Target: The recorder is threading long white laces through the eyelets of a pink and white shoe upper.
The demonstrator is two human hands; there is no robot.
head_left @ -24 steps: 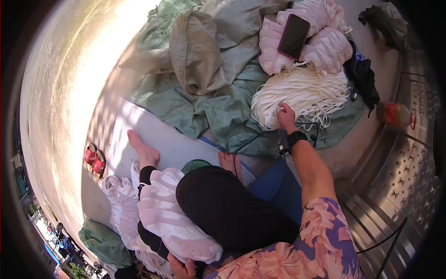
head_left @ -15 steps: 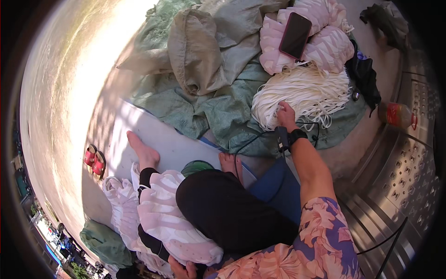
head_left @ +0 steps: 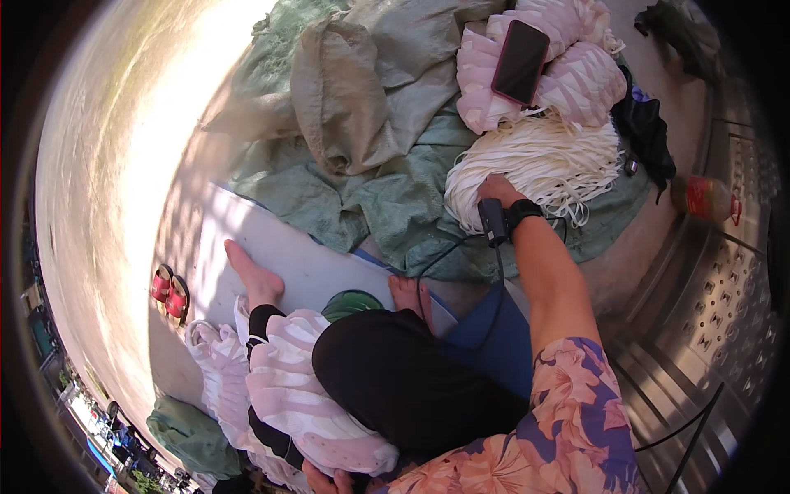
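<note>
My right hand [head_left: 499, 190] reaches down onto a large heap of thin white cords [head_left: 547, 160], its fingers curled in at the near left side of the heap and partly hidden. A black watch and a small dark device on a cable [head_left: 492, 222] sit at that wrist. Low in the picture, my left hand [head_left: 327, 479] shows only partly, its fingers bent against the edge of a gathered pink and white fabric piece [head_left: 317, 395]. This fabric lies over my leg, beside my black-clad knee [head_left: 395, 370].
Green and beige sacking [head_left: 346, 99] spreads ahead. A dark phone [head_left: 520, 62] rests on pink and white pleated bundles [head_left: 580, 82]. A plastic bottle [head_left: 704, 200] lies right, by patterned metal [head_left: 732, 288]. Red sandals [head_left: 169, 293] stand left; a green round object [head_left: 350, 305] lies near my foot.
My right hand has turned and shifted slightly left and down at the heap of cords, with the wrist device turning too. My left hand stays at the fabric.
</note>
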